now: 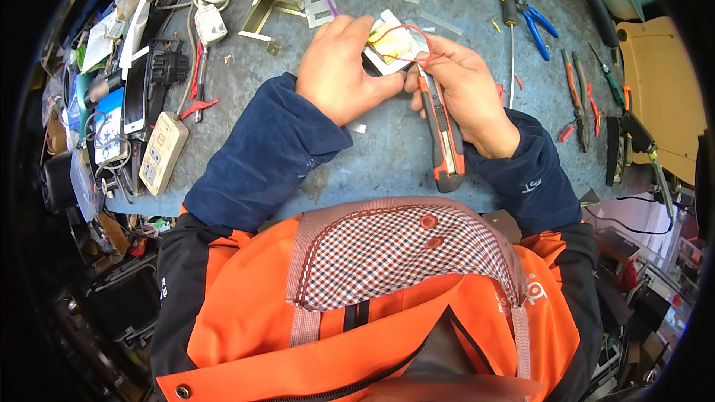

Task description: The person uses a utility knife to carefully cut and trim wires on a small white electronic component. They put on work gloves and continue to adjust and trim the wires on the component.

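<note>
Utility knife (445,134) beside wired block (395,45)

In the head view, over the scuffed blue-grey worktop (380,167), the slim knife is clamped by the fingers of the right hand (471,93). The boxy block, white-edged, yellow-topped, looped with red wire (412,27), is gripped by the left hand (339,71).

Workbench (372,167) fills the upper middle of the frame: blue-grey top, scuffed and stained, front edge bowed by the lens. Right edge: tan panel (659,67) with rounded corners, kind unclear. Below it, a pale surface (640,216), floor or otherwise, cannot tell. Lower left: dark, crowded clutter (126,301), in shadow. Light bright, fairly even across the bench top.
</note>
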The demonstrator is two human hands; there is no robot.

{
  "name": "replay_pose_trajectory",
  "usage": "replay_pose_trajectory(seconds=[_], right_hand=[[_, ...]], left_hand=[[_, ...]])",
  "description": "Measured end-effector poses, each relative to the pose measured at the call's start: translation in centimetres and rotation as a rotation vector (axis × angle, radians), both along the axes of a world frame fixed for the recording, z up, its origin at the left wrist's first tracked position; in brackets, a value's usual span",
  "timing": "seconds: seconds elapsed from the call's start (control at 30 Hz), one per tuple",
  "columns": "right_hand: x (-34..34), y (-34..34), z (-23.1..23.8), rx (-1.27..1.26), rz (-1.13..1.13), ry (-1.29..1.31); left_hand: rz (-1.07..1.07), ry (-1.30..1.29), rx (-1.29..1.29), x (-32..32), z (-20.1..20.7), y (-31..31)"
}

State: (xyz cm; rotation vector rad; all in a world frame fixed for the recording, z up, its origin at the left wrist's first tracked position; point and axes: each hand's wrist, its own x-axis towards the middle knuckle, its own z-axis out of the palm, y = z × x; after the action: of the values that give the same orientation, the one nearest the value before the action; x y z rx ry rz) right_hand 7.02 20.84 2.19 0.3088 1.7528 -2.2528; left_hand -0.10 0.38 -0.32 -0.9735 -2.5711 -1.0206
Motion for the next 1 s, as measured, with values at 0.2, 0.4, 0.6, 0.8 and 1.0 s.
replay_pose_trajectory(seconds=[0.2,0.4,0.6,0.8,1.0], right_hand=[[-0.5,-0.1,-0.1,0.015,-0.091,0.019],[-2.2,2.7,1.0,0.311,-0.185,-0.042],[-0.1,2.4,1.7,0.402,-0.065,0.045],[0.3,1.4,-0.1,0.343,0.097,0.063],[0.5,1.1,0.9,0.365,0.120,-0.003]], left_hand=[[-0.016,-0.052,0.004,-0.2,-0.1,0.0],[-0.071,-0.078,0.018,-0.1,0.1,-0.3],[-0.133,-0.167,0.145,0.0,0.8,-0.6],[-0.235,-0.136,0.185,-0.6,0.9,-1.0],[-0.249,-0.346,0.188,-0.8,0.9,-1.8]])
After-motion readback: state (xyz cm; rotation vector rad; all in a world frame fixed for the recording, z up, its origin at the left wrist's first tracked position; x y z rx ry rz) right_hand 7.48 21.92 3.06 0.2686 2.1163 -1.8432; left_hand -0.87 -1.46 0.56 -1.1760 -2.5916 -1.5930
